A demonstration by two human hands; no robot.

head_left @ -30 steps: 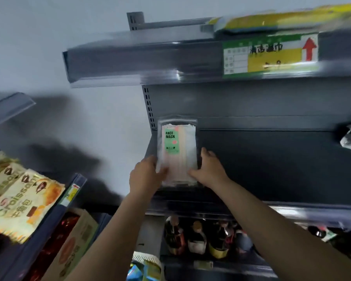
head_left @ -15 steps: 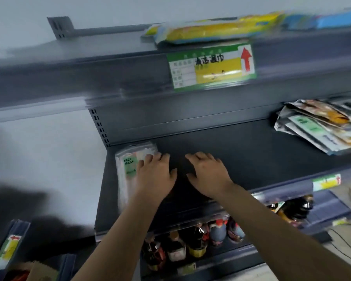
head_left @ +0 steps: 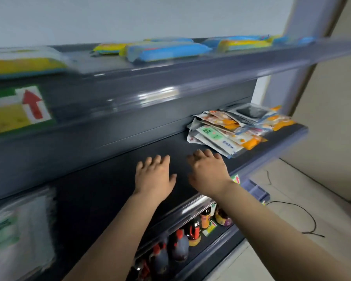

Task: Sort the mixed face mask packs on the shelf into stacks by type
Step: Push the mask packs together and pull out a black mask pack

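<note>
A mixed pile of face mask packs lies at the right end of the dark shelf, with green-labelled, orange and dark packs overlapping. A clear pack with a green label lies blurred at the shelf's left end. My left hand and my right hand hover over the bare middle of the shelf, palms down, fingers spread, holding nothing. My right hand's fingertips are just short of the mixed pile.
The shelf above carries yellow and blue packs and a price tag with a red arrow. Sauce bottles stand on the shelf below. A black cable lies on the floor at right.
Both hands let go of the green-labelled pack, which stays at the shelf's left end. They have moved right across the shelf toward the mixed pile, and the view has swung right.
</note>
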